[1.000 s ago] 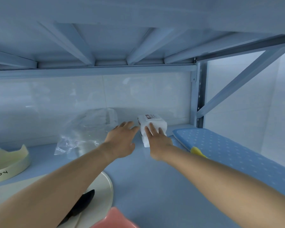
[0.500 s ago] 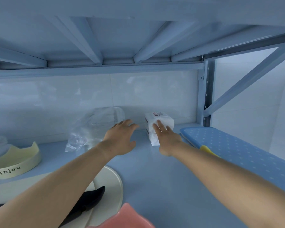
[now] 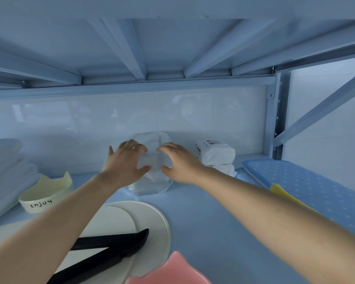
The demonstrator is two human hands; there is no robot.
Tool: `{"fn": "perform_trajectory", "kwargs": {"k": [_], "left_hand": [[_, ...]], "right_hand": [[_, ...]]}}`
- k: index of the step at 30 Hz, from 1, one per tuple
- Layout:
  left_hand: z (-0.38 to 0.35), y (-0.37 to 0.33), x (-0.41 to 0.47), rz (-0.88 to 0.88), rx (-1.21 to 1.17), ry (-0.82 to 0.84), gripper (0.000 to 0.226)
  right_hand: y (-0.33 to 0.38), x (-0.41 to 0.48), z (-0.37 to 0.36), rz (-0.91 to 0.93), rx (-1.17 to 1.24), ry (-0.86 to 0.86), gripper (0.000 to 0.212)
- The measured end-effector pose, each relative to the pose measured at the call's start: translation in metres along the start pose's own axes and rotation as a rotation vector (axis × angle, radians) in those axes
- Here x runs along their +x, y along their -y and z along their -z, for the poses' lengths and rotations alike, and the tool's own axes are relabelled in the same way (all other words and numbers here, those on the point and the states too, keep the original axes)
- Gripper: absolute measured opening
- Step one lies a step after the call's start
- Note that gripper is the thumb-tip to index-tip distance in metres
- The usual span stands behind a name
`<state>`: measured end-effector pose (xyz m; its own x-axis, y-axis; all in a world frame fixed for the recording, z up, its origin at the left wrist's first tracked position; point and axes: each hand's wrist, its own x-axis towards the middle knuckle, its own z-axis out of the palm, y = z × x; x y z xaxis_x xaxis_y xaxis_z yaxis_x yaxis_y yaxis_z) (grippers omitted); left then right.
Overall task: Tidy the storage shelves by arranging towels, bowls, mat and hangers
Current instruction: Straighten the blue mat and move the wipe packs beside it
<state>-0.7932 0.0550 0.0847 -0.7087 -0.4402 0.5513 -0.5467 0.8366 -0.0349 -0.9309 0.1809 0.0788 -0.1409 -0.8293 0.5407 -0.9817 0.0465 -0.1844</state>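
Left hand and right hand stay apart, cupping the clear bag between them, likely to straighten it; actual grip, can't tell.

The shelf is smooth, matt painted metal. Behind its back edge the wall tiles are glossy. The bag is clear, crinkled plastic film, and the packs beside it wear shiny white wrap. At the left edge the towels look like soft cloth. The hangers are matt black plastic.
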Motion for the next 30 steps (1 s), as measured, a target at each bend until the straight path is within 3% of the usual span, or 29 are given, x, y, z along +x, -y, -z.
{"fn": "perform_trajectory", "kwargs": {"k": [5,11,19,30], "left_hand": [[-0.02,0.006,-0.002,0.025,-0.093,0.076,0.05],[-0.023,0.005,-0.003,0.004,-0.118,0.061,0.051],[-0.015,-0.03,-0.022,-0.148,-0.006,0.076,0.065],[-0.03,-0.062,0.006,-0.085,0.042,0.107,0.065]], "right_hand": [[0.008,0.017,-0.02,-0.078,-0.087,0.075,0.055],[0.01,0.015,-0.032,-0.061,-0.205,0.024,0.051],[-0.007,-0.027,-0.023,-0.115,-0.152,-0.101,0.05],[-0.033,-0.023,-0.013,-0.181,-0.17,-0.078,0.049]]}}
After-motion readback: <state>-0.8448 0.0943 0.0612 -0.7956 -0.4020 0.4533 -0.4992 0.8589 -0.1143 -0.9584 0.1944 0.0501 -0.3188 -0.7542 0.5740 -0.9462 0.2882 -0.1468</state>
